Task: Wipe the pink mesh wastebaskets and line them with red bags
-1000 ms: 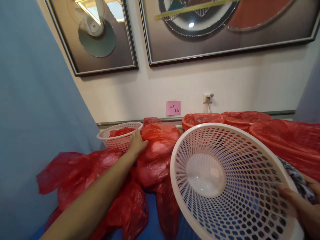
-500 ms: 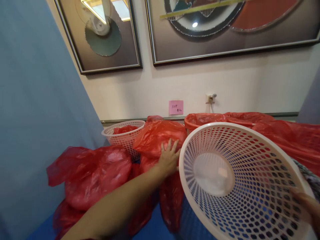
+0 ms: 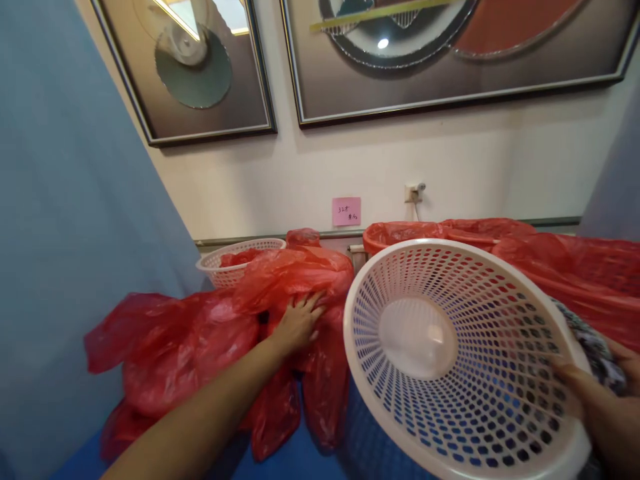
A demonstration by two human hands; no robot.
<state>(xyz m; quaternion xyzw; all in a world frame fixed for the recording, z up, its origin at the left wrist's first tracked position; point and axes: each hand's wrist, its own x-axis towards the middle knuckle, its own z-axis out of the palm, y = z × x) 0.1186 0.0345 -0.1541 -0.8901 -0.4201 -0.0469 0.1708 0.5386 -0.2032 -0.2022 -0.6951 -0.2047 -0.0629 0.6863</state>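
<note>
My left hand (image 3: 300, 323) presses on a red plastic bag (image 3: 310, 270) in the middle, its fingers spread over the crinkled film. With my right hand (image 3: 600, 393) I grip the rim of a white plastic basket (image 3: 420, 340), thumb inside and fingers outside. The basket is tilted, so its mouth faces me, and its perforated inside holds nothing. A patterned cloth (image 3: 593, 343) shows behind the basket, near my right fingers; whether I touch it I cannot tell.
More red bags (image 3: 190, 360) lie in a heap at left. Behind them stands another white basket (image 3: 215, 263) with red plastic inside. Red-lined containers (image 3: 405, 232) line the wall at right. A pink note (image 3: 347, 211) and a socket (image 3: 413, 193) are on the wall, below framed pictures.
My left hand has moved left and slightly down, pushing the red bag leftward over the rear basket. The held basket has shifted a little left, and more of my right hand shows.
</note>
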